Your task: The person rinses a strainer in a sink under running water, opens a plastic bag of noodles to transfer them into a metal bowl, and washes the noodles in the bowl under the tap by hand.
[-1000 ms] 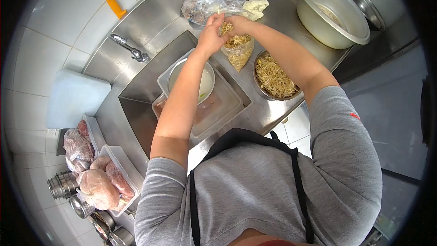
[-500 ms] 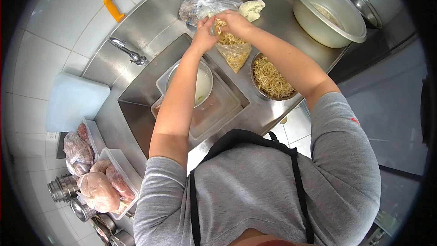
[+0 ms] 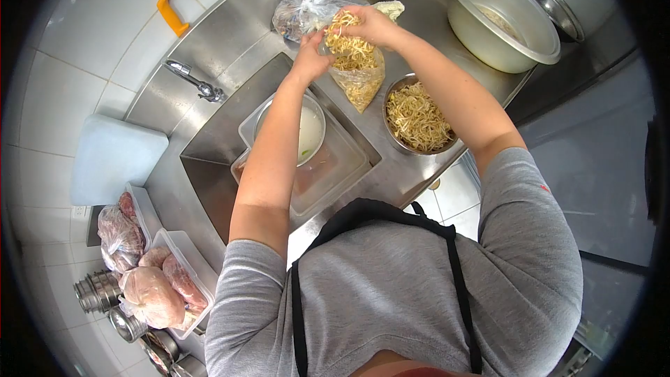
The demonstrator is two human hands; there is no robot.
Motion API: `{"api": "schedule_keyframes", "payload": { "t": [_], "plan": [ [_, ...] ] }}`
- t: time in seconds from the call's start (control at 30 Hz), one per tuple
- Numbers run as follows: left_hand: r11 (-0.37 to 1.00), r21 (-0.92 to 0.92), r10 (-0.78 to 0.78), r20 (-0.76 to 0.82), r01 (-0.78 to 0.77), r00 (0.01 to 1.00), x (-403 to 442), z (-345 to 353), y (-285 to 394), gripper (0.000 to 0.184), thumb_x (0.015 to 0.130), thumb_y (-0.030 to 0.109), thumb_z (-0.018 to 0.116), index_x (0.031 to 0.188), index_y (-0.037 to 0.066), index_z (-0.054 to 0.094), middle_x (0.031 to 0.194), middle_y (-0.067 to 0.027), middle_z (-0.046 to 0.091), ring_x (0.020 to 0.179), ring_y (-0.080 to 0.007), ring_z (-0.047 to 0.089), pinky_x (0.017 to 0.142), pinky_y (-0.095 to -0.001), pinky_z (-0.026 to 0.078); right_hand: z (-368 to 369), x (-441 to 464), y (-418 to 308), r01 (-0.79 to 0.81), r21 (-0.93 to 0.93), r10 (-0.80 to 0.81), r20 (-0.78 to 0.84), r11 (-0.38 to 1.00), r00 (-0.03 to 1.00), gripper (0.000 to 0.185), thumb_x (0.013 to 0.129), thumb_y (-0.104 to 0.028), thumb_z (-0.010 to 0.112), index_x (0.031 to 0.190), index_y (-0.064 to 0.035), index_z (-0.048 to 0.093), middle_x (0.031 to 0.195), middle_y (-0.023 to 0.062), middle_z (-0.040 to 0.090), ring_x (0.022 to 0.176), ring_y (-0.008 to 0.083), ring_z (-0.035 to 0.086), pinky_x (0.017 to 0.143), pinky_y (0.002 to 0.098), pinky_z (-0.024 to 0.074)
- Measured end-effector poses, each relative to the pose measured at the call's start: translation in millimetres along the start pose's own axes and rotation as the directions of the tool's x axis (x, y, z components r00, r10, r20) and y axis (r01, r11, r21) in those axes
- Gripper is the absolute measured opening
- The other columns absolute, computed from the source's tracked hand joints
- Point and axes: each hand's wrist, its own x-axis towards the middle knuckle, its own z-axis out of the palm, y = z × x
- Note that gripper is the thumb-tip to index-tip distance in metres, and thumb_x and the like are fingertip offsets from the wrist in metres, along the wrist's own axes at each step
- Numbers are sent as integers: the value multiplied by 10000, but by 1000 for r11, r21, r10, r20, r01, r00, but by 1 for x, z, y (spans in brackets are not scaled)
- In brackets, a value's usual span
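Note:
A clear plastic bag (image 3: 361, 92) of bean sprouts stands on the steel counter beside the sink. My left hand (image 3: 313, 59) grips the bag's rim on its left side. Above the bag's mouth, my right hand (image 3: 372, 26) is closed around a clump of bean sprouts (image 3: 343, 26), some of which hang down towards those inside. Nearer to me, a steel bowl (image 3: 388, 126) full of bean sprouts sits by the counter's front edge, under my right forearm. A knotted plastic bag (image 3: 314, 8) lies just behind my hands, its contents unclear.
The sink (image 3: 213, 167) holds a plastic tub (image 3: 335, 185) and a pot of whitish liquid (image 3: 313, 129), partly behind my left forearm. A large basin (image 3: 481, 42) stands at the right. Tubs with bagged meat (image 3: 157, 297) are at lower left. The faucet (image 3: 199, 84) juts over the sink.
My right hand has risen and moved slightly right, lifting a clump of sprouts into view above the bag. My left hand stays at the bag's rim.

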Motion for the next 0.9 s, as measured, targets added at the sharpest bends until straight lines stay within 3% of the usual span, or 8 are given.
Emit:
{"api": "schedule_keyframes", "payload": {
  "t": [0.17,0.23,0.4,0.47,0.67,0.77,0.83,0.9],
  "plan": [
    [1000,-4,29,4,-29,1000,-3,-2,0,721,641,92,630,1322,185,414,1348,-205,281,1245,-327,334,1015,-336,315,-37,-38,-45,23,367,-38,35,930,999,268,808,-207,658,1010,-43,593,906,4,614,835,82,550,763,242,438],
    [991,125,54,-15,-51,998,-5,-2,2,647,678,40,596,1281,238,469,1327,-117,288,865,-186,541,605,-270,516,-55,-60,-59,44,308,-56,31,950,998,266,798,-201,669,1005,-51,594,901,9,616,831,77,544,758,243,438],
    [990,107,90,-18,-88,996,-11,-3,5,531,712,99,637,1206,271,548,1325,-135,290,856,-176,534,634,-272,511,-77,-128,-55,129,63,-134,78,990,988,292,770,-201,685,1006,-56,589,906,34,612,873,136,561,771,279,440],
    [990,115,82,-34,-77,996,-17,-3,7,499,724,125,656,1192,271,562,1321,-137,295,853,-168,530,664,-274,505,-70,-152,-45,215,-301,-179,142,929,974,319,752,-204,680,1019,-59,583,926,86,582,907,252,567,778,343,444],
    [884,394,394,-341,-250,854,-44,11,44,410,753,153,674,1152,149,579,1129,-90,423,851,-146,515,783,-265,450,-35,-183,-22,27,-398,26,128,917,991,367,737,-197,674,1072,-97,563,1020,111,520,961,318,525,799,395,434],
    [948,78,314,-359,-307,879,-65,40,69,324,761,92,648,1081,95,590,988,-71,462,837,-170,499,718,-273,444,-42,-181,-35,24,-376,45,173,926,984,430,723,-185,685,1126,-125,545,1045,98,511,990,301,522,824,384,433],
    [851,-501,122,-104,-158,987,-75,62,70,278,786,82,629,1062,101,596,922,-53,465,794,-127,478,681,-240,425,-51,-182,-47,12,-347,71,225,938,972,470,715,-175,692,1157,-139,536,1053,95,508,1004,293,520,843,378,431],
    [876,-444,164,-94,-189,982,-86,73,79,269,800,96,621,1068,102,595,908,-48,467,772,-115,477,675,-231,420,-59,-184,-54,61,-281,8,238,958,971,541,699,-149,702,1206,-168,513,1078,102,506,1017,276,519,879,365,422]
  ]
}}
